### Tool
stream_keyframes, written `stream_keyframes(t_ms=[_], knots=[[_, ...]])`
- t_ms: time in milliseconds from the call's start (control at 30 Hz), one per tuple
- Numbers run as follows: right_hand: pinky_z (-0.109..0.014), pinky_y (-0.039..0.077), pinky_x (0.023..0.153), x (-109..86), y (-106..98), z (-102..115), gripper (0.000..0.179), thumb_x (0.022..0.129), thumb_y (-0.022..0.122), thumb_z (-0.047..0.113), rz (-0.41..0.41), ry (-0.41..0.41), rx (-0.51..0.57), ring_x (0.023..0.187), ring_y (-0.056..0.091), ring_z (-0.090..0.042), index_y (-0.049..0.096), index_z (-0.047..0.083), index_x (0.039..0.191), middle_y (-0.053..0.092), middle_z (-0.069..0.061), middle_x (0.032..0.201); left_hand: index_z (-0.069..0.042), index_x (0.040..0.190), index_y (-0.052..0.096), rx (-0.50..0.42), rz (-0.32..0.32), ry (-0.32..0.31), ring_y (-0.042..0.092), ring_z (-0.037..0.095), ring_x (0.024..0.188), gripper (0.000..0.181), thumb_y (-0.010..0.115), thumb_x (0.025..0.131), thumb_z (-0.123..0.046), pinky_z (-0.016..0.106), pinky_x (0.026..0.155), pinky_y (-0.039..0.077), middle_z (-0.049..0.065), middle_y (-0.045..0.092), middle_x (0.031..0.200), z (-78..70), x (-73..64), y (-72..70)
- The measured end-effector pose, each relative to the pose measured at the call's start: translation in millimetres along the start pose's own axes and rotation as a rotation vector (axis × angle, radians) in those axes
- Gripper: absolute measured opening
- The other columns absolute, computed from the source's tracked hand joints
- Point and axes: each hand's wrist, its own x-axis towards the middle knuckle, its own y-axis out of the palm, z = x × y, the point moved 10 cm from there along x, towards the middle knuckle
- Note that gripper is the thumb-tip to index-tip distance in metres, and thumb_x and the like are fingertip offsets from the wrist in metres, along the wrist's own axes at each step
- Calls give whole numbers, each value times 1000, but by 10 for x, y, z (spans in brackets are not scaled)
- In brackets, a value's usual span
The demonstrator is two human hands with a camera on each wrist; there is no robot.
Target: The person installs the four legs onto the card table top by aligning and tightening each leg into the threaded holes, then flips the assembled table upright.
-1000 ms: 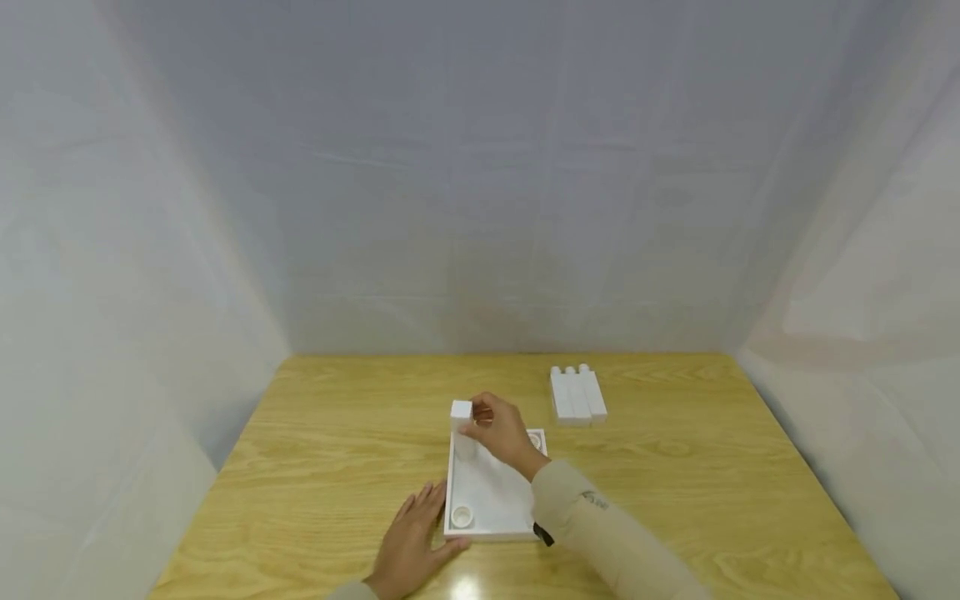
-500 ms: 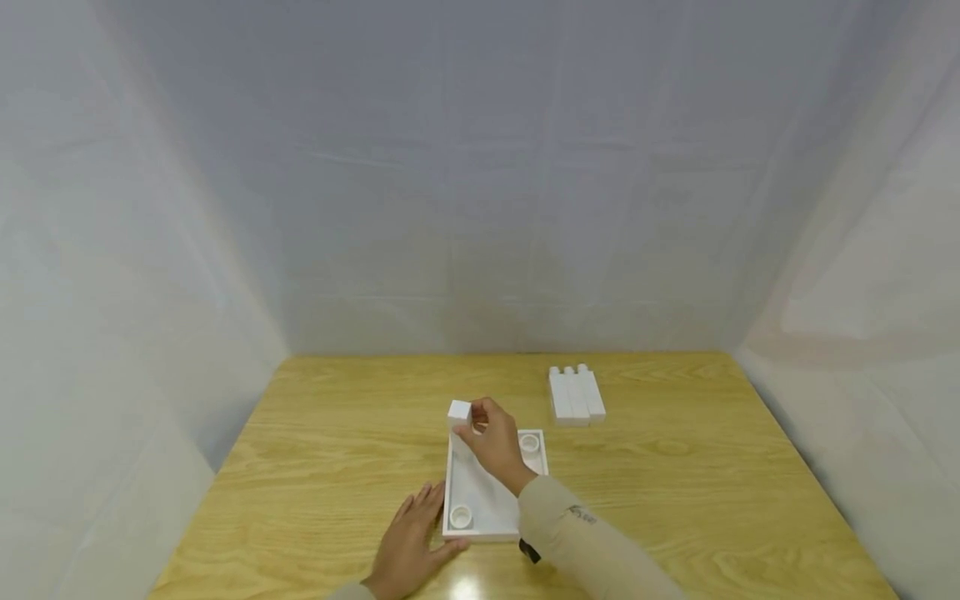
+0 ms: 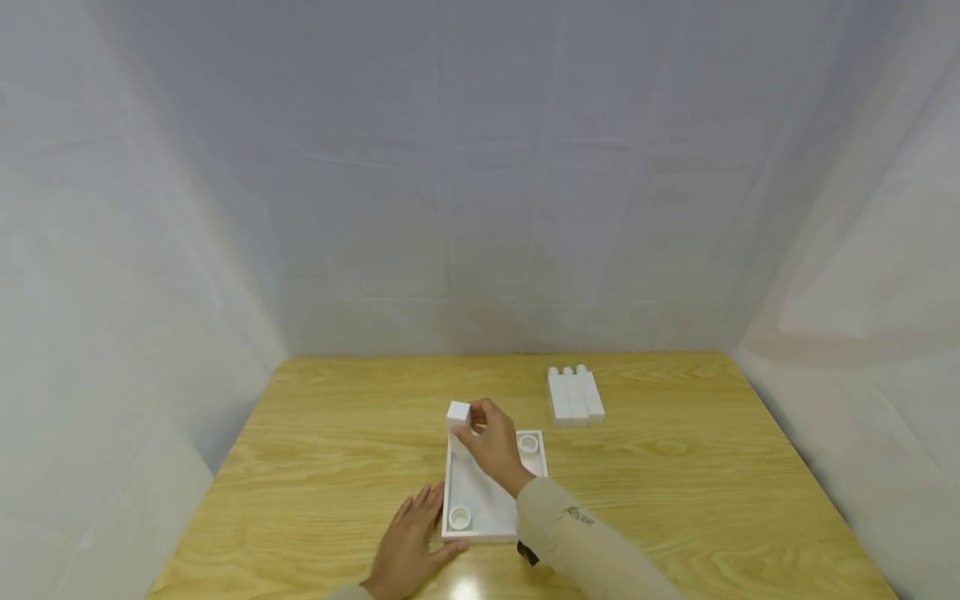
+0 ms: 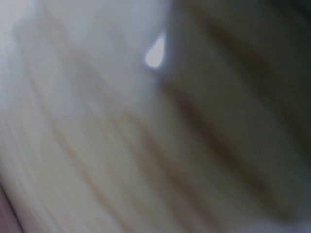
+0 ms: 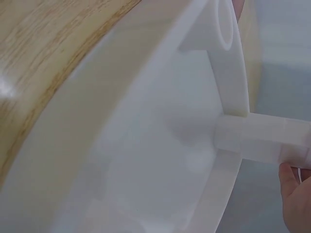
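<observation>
A shallow white rectangular tray-like panel (image 3: 480,500) lies on the table with raised edges. Round sockets show at its near left corner (image 3: 460,518) and far right corner (image 3: 528,444). At the far left corner my right hand (image 3: 495,442) pinches a white square leg (image 3: 458,411) between thumb and fingers, upright. In the right wrist view the leg's (image 5: 267,138) lower end meets a round socket (image 5: 228,132); how deep it sits I cannot tell. My left hand (image 3: 411,537) rests flat on the table, fingers extended along the panel's left edge. The near right corner is hidden by my sleeve.
Several white legs (image 3: 576,397) lie side by side on the wooden table (image 3: 337,417), beyond the panel to the right, pegs pointing away. White sheeting (image 3: 510,208) encloses the table at back and sides. The left wrist view is a blur of wood grain.
My right hand has turned a little and its forearm has shifted left, uncovering the far right socket. The leg stays at the far left corner. My left hand has kept its place.
</observation>
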Motion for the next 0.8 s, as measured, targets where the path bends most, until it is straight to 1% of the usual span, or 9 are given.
stream_keyframes(t_ms=[133,200,367,500,667,733,800], knots=[[-34,57,85,-4,2,-17,31,83,74,10,11,14,5,97,65,-31,58,-4,106,66,-18,103,-6,145,40,0,-7,6,38,29,137,93,55,80,-71,49,115,24,6,45,146,-10,-6,-4],[-35,56,87,-5,1,-10,34,84,74,10,26,3,-11,99,65,-32,58,-5,110,66,-18,106,-6,145,41,-3,-10,11,38,29,137,92,55,80,-70,49,115,24,7,45,146,-22,-4,-8],[-44,53,93,4,4,37,47,85,72,11,94,-73,-89,108,61,-34,54,-4,126,62,-19,119,-5,145,41,5,-18,14,39,29,137,93,56,80,-70,49,115,24,7,46,145,-31,5,-17],[-47,49,96,22,-32,27,53,86,72,14,141,-106,-172,115,56,-34,51,-2,132,58,-18,127,-6,145,40,3,-20,11,39,30,136,93,56,80,-70,50,114,25,7,46,145,-23,15,-21],[-46,43,104,25,-111,-63,60,85,73,15,185,-92,-256,124,51,-34,48,1,137,54,-17,135,-7,146,38,3,4,-6,38,32,136,94,54,80,-72,53,114,26,8,46,145,15,26,11],[-47,41,106,27,-158,-108,60,84,74,13,186,-89,-269,126,49,-34,48,1,138,53,-17,136,-8,147,38,7,10,-15,38,32,136,94,53,80,-72,53,113,26,8,47,145,32,26,20],[-48,41,106,33,-221,-151,59,84,74,12,169,-89,-272,126,49,-35,49,1,136,54,-17,136,-8,146,39,11,11,-19,39,32,136,95,53,79,-73,53,114,26,8,47,145,46,27,23]])
